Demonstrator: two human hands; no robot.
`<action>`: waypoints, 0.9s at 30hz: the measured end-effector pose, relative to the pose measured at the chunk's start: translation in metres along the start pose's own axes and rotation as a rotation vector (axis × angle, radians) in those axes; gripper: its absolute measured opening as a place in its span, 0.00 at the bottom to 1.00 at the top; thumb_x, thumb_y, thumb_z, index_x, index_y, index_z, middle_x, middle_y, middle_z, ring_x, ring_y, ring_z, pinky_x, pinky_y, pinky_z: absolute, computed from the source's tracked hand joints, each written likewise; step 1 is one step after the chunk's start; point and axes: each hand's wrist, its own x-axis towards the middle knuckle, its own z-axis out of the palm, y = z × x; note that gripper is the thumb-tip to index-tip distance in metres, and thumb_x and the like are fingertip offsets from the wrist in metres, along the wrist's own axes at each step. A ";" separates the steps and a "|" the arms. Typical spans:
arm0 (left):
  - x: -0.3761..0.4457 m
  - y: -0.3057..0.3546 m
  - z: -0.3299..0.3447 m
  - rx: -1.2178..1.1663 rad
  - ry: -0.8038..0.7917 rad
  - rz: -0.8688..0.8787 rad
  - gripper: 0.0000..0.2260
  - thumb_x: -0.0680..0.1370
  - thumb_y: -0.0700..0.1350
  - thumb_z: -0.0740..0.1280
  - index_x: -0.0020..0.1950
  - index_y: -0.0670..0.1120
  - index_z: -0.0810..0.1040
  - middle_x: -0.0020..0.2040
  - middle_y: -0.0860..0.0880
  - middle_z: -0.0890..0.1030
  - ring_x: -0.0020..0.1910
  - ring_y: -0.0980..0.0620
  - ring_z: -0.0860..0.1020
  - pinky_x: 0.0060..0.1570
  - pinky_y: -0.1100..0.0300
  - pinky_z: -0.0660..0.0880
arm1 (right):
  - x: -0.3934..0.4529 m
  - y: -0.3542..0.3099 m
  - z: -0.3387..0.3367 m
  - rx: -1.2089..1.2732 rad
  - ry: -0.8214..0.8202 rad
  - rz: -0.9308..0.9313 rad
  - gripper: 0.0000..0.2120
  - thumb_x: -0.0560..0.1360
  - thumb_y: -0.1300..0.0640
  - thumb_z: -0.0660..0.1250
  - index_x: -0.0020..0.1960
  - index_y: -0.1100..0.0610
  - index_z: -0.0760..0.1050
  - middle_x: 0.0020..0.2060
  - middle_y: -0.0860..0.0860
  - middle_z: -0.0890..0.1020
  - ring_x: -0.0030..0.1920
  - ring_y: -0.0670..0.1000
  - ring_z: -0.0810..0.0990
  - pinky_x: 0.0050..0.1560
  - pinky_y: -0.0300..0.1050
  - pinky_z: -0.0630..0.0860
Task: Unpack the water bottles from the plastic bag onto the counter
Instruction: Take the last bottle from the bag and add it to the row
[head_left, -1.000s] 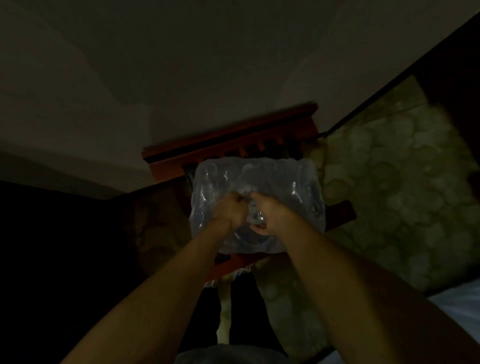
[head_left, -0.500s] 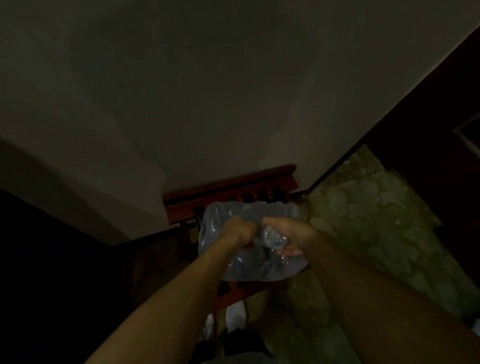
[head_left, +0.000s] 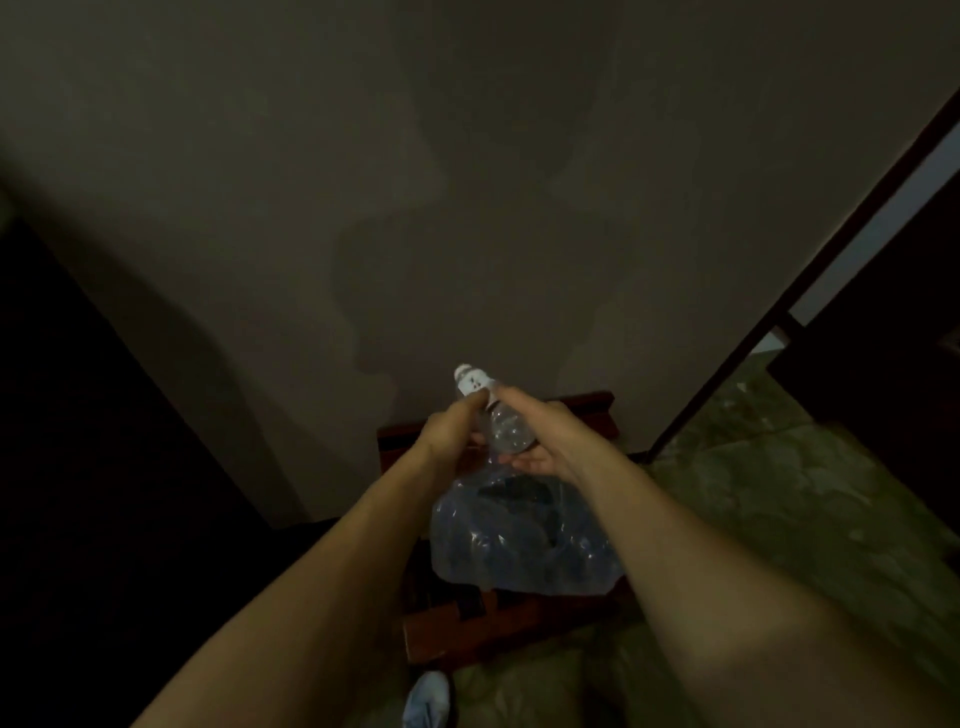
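Dim room, detail is poor. Bottle (head_left: 500, 415) is out of the plastic bag (head_left: 519, 540), held up above it in front of the wall. Left hand (head_left: 451, 426) has its grip curled round the neck just under the cap; right hand (head_left: 535, 434) holds the lower body, palm cupped under it.

Bag sits on a reddish wooden chair (head_left: 498, 623), mouth open, more bottles inside by the look of it, count unclear.

Risks, as I judge them: no worktop in view, so the person has to turn and carry; a clear, slick bottle could slip in the turn. Bag is unsupported near the seat edge, so the rest of the load could roll it off onto the floor.

Orientation: long axis runs up and away from the person, tilted slightly left, cap at the far upper end, base toward the bag.
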 end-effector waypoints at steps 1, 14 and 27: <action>-0.011 0.003 -0.007 -0.031 -0.014 0.024 0.17 0.76 0.58 0.65 0.37 0.46 0.76 0.29 0.48 0.76 0.29 0.50 0.73 0.36 0.58 0.69 | -0.008 -0.001 0.005 0.002 -0.027 -0.055 0.28 0.67 0.34 0.71 0.53 0.55 0.78 0.41 0.53 0.87 0.36 0.51 0.87 0.34 0.40 0.81; -0.189 0.107 -0.120 0.101 0.370 0.503 0.15 0.77 0.49 0.70 0.56 0.40 0.82 0.46 0.42 0.82 0.42 0.49 0.79 0.35 0.62 0.74 | -0.104 -0.075 0.144 0.216 -0.352 -0.566 0.30 0.62 0.42 0.79 0.57 0.53 0.73 0.42 0.49 0.86 0.37 0.51 0.86 0.34 0.43 0.80; -0.297 0.195 -0.298 0.308 0.434 0.919 0.12 0.78 0.41 0.70 0.61 0.40 0.79 0.45 0.50 0.84 0.33 0.66 0.81 0.31 0.74 0.73 | -0.173 -0.172 0.333 0.053 -0.451 -0.893 0.17 0.75 0.62 0.70 0.62 0.56 0.71 0.47 0.49 0.82 0.48 0.49 0.81 0.42 0.42 0.76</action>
